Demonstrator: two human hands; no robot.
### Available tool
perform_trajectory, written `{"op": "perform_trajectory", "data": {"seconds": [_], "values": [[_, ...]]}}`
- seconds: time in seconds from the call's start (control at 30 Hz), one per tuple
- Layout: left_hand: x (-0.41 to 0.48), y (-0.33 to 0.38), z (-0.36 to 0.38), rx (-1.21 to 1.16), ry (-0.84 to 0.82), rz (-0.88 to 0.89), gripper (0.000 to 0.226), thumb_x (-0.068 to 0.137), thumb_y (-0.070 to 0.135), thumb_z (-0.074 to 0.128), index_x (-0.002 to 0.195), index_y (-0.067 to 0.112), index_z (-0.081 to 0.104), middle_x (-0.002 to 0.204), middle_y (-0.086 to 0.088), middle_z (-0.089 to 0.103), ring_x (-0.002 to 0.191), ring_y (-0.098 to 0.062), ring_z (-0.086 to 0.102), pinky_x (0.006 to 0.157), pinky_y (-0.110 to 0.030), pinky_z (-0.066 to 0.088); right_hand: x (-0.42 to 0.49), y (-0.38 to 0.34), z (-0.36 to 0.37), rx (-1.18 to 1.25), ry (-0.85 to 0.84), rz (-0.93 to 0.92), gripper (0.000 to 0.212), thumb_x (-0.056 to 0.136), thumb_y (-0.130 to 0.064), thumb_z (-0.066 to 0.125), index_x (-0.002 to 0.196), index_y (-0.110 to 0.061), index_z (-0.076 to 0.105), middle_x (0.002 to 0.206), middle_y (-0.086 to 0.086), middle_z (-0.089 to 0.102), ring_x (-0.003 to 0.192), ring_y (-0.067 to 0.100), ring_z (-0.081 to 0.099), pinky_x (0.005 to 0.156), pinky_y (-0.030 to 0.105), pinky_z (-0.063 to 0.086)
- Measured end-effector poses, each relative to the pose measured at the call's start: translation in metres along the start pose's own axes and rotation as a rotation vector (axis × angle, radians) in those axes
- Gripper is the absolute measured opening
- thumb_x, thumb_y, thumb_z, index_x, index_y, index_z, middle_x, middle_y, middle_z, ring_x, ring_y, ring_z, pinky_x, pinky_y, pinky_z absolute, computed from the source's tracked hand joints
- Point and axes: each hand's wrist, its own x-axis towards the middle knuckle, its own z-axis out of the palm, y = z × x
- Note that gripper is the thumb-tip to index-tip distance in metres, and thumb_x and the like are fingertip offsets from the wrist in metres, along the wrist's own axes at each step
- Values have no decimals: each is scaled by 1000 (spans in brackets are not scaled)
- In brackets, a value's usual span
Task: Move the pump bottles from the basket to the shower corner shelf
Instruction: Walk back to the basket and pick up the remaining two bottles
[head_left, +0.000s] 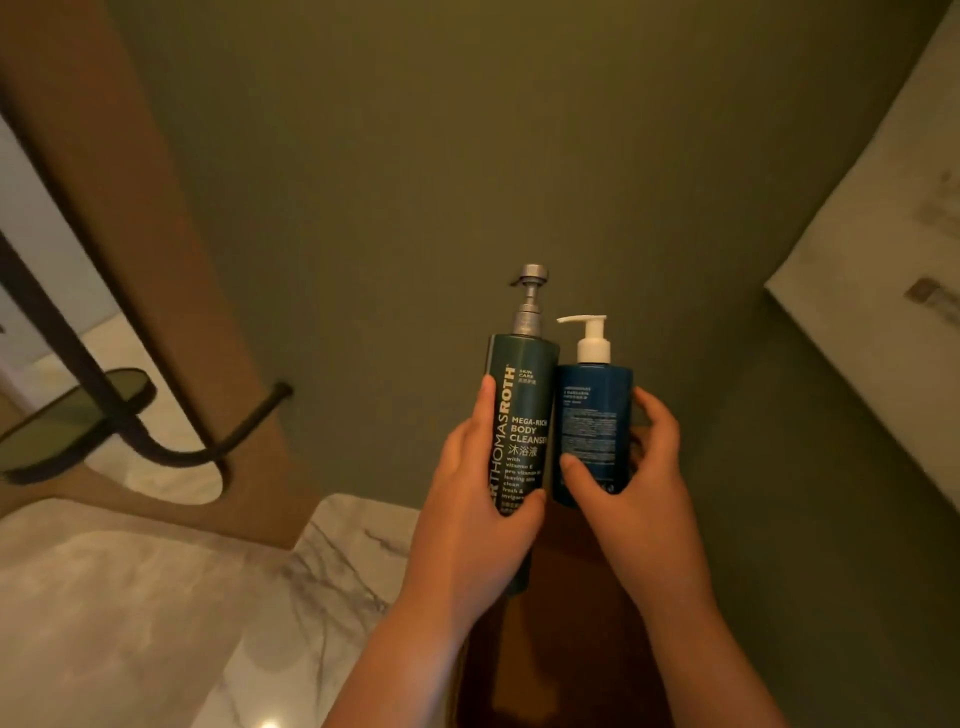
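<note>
My left hand (475, 499) grips a tall dark green pump bottle (522, 405) with a silver pump and white lettering. Beside it on the right, touching it, is a shorter dark blue pump bottle (595, 415) with a white pump, held by my right hand (634, 483). Both bottles stand upright in front of an olive-green wall. Under my hands lies a dark brown surface (566, 649); I cannot tell whether the bottles rest on it. No basket is in view.
A dark metal bracket with a small rounded glass shelf (72, 415) sticks out at the left, beside a brown panel (119, 208). A pale marble ledge (208, 597) fills the lower left. A light marble wall (893, 260) rises at the right.
</note>
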Motion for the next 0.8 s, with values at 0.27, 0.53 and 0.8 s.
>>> {"op": "perform_trajectory", "data": {"seconds": [0.27, 0.53, 0.8], "values": [[-5, 39, -82, -107, -32, 187, 99, 79, 31, 70, 137, 65, -3, 123, 48, 27, 112, 24, 34, 77, -13, 36, -46, -90, 13, -18, 150, -84, 80, 76, -29, 74, 135, -50, 22, 99, -51, 45, 94, -30, 44, 61, -5, 38], [-27, 47, -169, -146, -134, 299, 99, 79, 30, 70, 137, 66, -1, 128, 39, 33, 115, 17, 37, 81, -16, 40, -109, -149, 58, -33, 310, -119, 81, 76, -28, 73, 138, -43, 23, 106, -32, 48, 95, -28, 46, 61, -5, 38], [-51, 69, -217, -222, -162, 376, 96, 78, 36, 70, 135, 68, -1, 131, 37, 33, 117, 17, 37, 84, -18, 40, -160, -199, 72, -136, 414, -148, 84, 71, -35, 75, 135, -48, 21, 106, -36, 45, 96, -26, 46, 57, 4, 43]]}}
